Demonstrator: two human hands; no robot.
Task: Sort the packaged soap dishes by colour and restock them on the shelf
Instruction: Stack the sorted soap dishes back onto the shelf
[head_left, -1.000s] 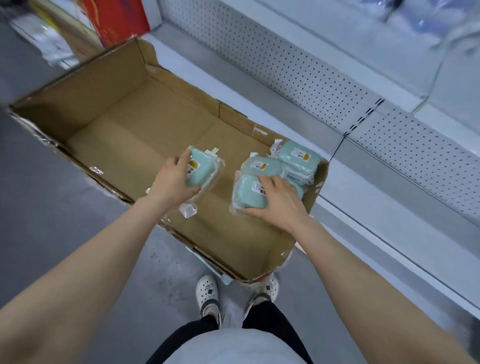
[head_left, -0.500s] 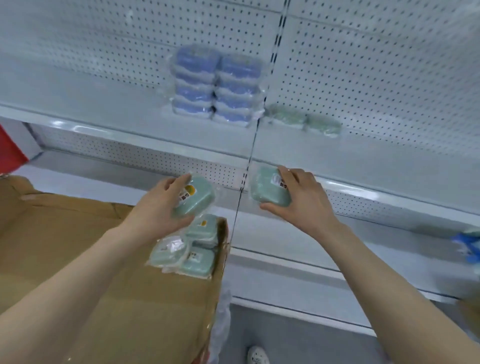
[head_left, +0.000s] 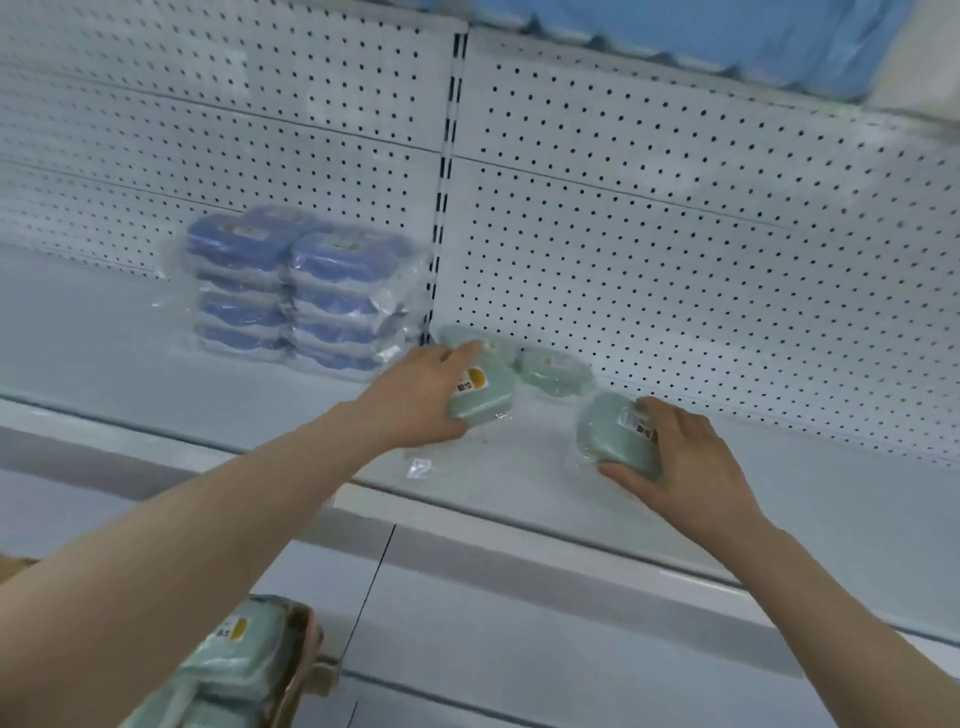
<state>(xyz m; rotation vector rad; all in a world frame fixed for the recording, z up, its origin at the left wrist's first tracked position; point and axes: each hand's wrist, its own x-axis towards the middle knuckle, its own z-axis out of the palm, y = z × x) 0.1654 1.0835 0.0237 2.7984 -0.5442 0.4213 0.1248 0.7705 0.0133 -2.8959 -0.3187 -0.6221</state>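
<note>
- Soap dishes in clear wrap, two of them in hand over the white shelf (head_left: 779, 493), one per hand.
- Left grip (head_left: 415, 395): fingers and thumb curled round the left green dish (head_left: 480, 402), orange label facing up.
- Right grip (head_left: 685, 457): thumb under and fingers over the right green dish (head_left: 615, 436), which is tilted with its label toward the palm.
- Cannot tell whether either held dish touches the shelf.
- Two shelved green dishes (head_left: 553, 371) lie against the pegboard back (head_left: 675, 234). One is at 12 o'clock of the left-hand dish and partly hidden by the fingers. The other is at 11 o'clock of the right-hand dish.
- Blue dish stack (head_left: 296, 291), two columns several high, stands at 10 o'clock of the left hand, just left of the slotted upright (head_left: 447, 171).
- Cardboard box (head_left: 306, 654) at 7 o'clock of the view holds more boxed green dishes (head_left: 234, 654), blurred.
</note>
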